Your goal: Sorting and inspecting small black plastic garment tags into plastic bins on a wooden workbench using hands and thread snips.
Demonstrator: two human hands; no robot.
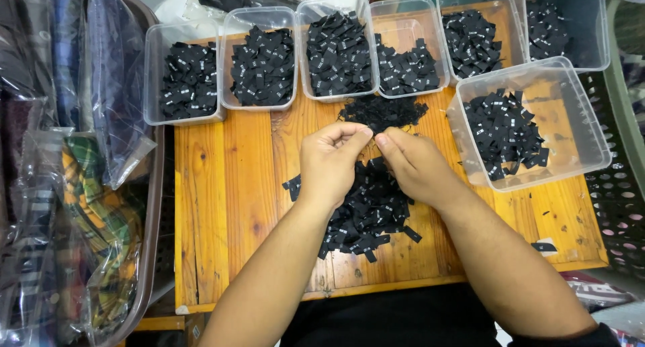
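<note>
My left hand (329,160) and my right hand (415,164) meet above a loose heap of small black fabric labels (368,216) on the wooden table (228,206). Both hands have their fingertips pinched together, close to each other, at about the table's middle. Whatever sits between the fingertips is too small to make out. A second, smaller heap of black labels (383,112) lies just beyond the fingers.
Several clear plastic tubs (188,81) holding black labels line the table's far edge, and another tub (527,122) stands at the right. A brown basket (151,206) of bagged plaid garments is at the left. A perforated crate (621,206) is at the right.
</note>
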